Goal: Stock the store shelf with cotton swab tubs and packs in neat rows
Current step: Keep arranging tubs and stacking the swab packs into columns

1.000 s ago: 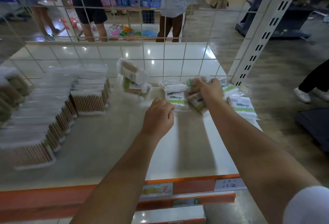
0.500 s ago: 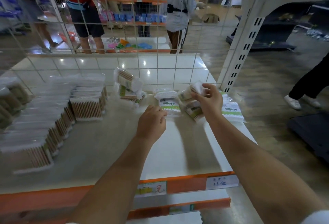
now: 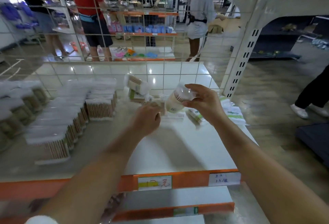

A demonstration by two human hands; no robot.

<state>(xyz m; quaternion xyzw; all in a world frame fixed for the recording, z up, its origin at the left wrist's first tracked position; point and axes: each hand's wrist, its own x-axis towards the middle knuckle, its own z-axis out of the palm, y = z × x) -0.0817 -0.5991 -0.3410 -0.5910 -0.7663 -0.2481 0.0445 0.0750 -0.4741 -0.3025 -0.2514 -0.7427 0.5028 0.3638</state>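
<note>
the tub [image 3: 178, 99] was held tilted above the shelf [image 3: 178, 149], so a loose hold could let it drop onto the packs [image 3: 195, 115] lying just under the fingers, and knock them further out of line; a wide swing could also topple the tub pile [image 3: 136, 88] just beyond the left fingers. the right hand [image 3: 204, 104] had its fingers [image 3: 191, 88] and thumb curled round the tub's clear lid end. the left hand [image 3: 146, 118] sat just beside the tub's base, fingers curled together; blur hid whether they pinched anything. neat rows [image 3: 74, 115] stood well apart to the left.
</note>
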